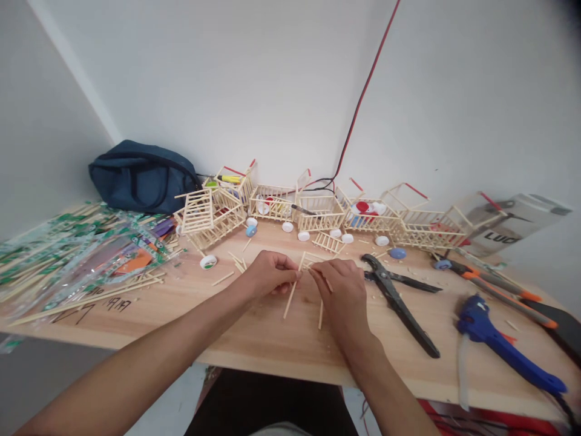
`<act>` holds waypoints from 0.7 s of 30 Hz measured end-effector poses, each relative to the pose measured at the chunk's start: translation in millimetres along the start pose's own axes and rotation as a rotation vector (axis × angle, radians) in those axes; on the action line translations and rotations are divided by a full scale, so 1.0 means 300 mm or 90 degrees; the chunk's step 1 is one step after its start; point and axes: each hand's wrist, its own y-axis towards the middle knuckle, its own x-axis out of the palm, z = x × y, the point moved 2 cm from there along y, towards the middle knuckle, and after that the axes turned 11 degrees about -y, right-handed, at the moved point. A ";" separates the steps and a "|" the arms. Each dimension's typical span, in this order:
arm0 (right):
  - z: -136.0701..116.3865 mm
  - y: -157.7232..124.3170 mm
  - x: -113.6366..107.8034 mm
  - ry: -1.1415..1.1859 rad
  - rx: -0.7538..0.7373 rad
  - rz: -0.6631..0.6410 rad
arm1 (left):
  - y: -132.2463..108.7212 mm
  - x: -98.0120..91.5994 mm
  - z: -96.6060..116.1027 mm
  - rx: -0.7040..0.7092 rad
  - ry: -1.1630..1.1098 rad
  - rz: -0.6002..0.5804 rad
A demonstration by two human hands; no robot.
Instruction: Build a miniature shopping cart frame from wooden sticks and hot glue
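Both hands are at a small frame of thin wooden sticks [289, 301] above the middle of the table. With thumb and fingers, my left hand [272, 274] pinches the frame's left stick near its upper part. My right hand [344, 297] is closed at the frame's right side, its fingertips bent in toward the crosspiece. What exactly lies between the right fingertips is partly hidden. Just beyond the hands lies a flat ladder-like stick panel [327, 243]. Loose short sticks [237, 261] are left of my left hand.
Several stick-built carts [320, 213] with bottle-cap wheels line the wall. Black pliers [399, 306], a blue glue gun [503, 345] and orange-handled tools [508, 293] lie on the right. Bagged sticks [91, 254] and a blue pouch [143, 175] occupy the left.
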 end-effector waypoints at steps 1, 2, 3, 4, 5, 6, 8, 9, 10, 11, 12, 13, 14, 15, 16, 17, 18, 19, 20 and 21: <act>0.000 0.000 -0.001 0.002 0.000 0.001 | 0.000 0.000 0.000 0.003 -0.001 0.000; -0.001 0.000 -0.001 0.003 0.000 0.001 | -0.001 0.000 0.001 0.005 -0.002 -0.001; -0.001 0.000 -0.002 0.004 0.001 0.001 | -0.002 0.001 0.001 0.005 -0.002 -0.003; -0.002 0.000 -0.002 0.004 0.002 0.001 | -0.003 0.002 0.002 0.005 -0.003 -0.003; -0.002 0.000 -0.002 0.003 0.002 0.003 | -0.004 0.002 0.003 0.004 -0.005 -0.001; -0.002 0.000 -0.002 0.001 0.003 0.004 | -0.005 0.003 0.004 0.003 -0.007 0.000; -0.002 -0.001 -0.002 -0.003 0.004 0.006 | -0.006 0.004 0.006 0.003 -0.015 0.005; -0.002 -0.001 -0.002 -0.006 0.004 0.008 | -0.007 0.005 0.007 0.002 -0.017 0.007; -0.002 -0.001 -0.002 -0.007 0.004 0.009 | -0.007 0.006 0.009 0.001 -0.017 0.007; -0.002 -0.002 -0.002 -0.008 0.004 0.009 | -0.008 0.006 0.010 0.001 -0.015 0.008; -0.002 -0.002 -0.002 -0.010 0.003 0.011 | -0.009 0.007 0.011 -0.001 -0.014 0.008; -0.002 -0.002 -0.002 -0.010 0.002 0.012 | -0.010 0.007 0.013 -0.003 -0.013 0.008; -0.002 -0.002 -0.003 -0.011 0.001 0.012 | -0.011 0.007 0.014 -0.004 -0.013 0.007; -0.002 -0.002 -0.004 -0.011 0.000 0.012 | -0.012 0.008 0.016 -0.004 -0.015 0.006; -0.003 -0.002 -0.004 -0.011 0.000 0.011 | -0.014 0.008 0.017 -0.003 -0.018 0.005; -0.003 -0.002 -0.004 -0.011 0.000 0.011 | -0.015 0.008 0.018 -0.003 -0.019 0.005; -0.004 -0.002 -0.004 -0.012 0.001 0.010 | -0.016 0.008 0.019 -0.003 -0.019 0.005; -0.004 -0.002 -0.004 -0.012 0.001 0.010 | -0.017 0.008 0.020 -0.002 -0.018 0.006; -0.004 -0.002 -0.003 -0.012 0.002 0.009 | -0.017 0.008 0.020 -0.001 -0.018 0.007; -0.004 -0.003 -0.002 -0.011 0.002 0.009 | -0.017 0.007 0.021 -0.001 -0.017 0.007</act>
